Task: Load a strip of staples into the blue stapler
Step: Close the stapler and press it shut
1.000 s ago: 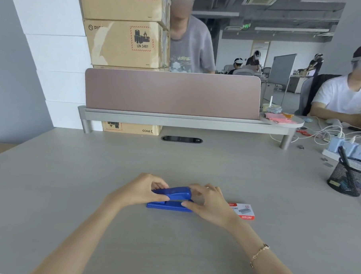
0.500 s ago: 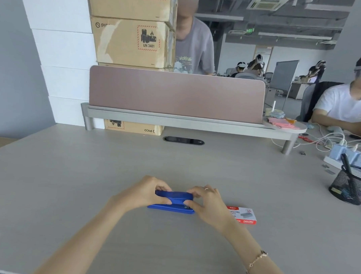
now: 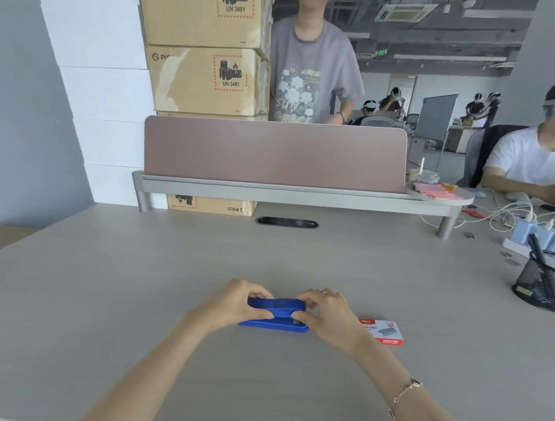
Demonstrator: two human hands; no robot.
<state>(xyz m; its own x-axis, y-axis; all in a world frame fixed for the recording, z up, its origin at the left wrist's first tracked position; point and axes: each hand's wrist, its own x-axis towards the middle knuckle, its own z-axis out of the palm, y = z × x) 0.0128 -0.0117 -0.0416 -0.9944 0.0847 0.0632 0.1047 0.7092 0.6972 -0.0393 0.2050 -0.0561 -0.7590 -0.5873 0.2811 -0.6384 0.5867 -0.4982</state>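
Observation:
The blue stapler (image 3: 279,312) lies flat on the grey desk (image 3: 139,284), lengthwise left to right, its top arm down on the base. My left hand (image 3: 234,305) grips its left end, thumb in front and fingers over the top. My right hand (image 3: 327,314) holds its right end, thumb pressed at the front by the metal nose. A small red and white staple box (image 3: 383,332) lies shut on the desk just right of my right hand. No loose staple strip is visible.
A pink divider (image 3: 274,153) on a grey shelf crosses the desk's far side, with cardboard boxes (image 3: 205,76) and a standing person behind it. A black mesh pen cup (image 3: 543,282), chargers and cables sit at the right, near a seated person.
The stapler's top arm has come down flatter onto its base. Both hands stay on its ends; the camera tilted up slightly.

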